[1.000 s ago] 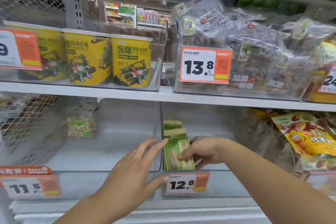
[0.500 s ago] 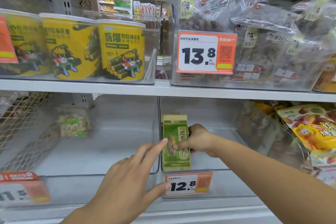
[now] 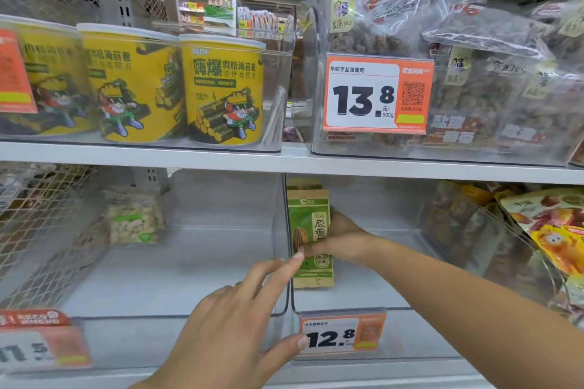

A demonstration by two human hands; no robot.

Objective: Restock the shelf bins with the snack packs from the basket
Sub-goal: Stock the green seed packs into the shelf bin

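A green snack pack (image 3: pixel 311 240) stands upright at the left wall of a clear bin (image 3: pixel 363 300) on the lower shelf, with a second green pack (image 3: pixel 303 184) just behind it. My right hand (image 3: pixel 339 238) reaches into the bin and grips the front pack by its right side. My left hand (image 3: pixel 240 322) is open outside the bin, fingers spread, with its fingertips at the bin's front left corner and the thumb near the 12.8 price tag (image 3: pixel 341 333). The basket is out of view.
The clear bin to the left (image 3: pixel 189 278) holds one pale nut pack (image 3: pixel 136 219) at the back. Yellow tubs (image 3: pixel 222 91) and bagged snacks behind a 13.8 tag (image 3: pixel 376 93) fill the upper shelf. Orange and yellow packs (image 3: pixel 550 230) crowd the bin at right.
My right hand has raised the green pack from a tilted, low position to upright against the bin's left wall. My left hand stayed open at the bin's front.
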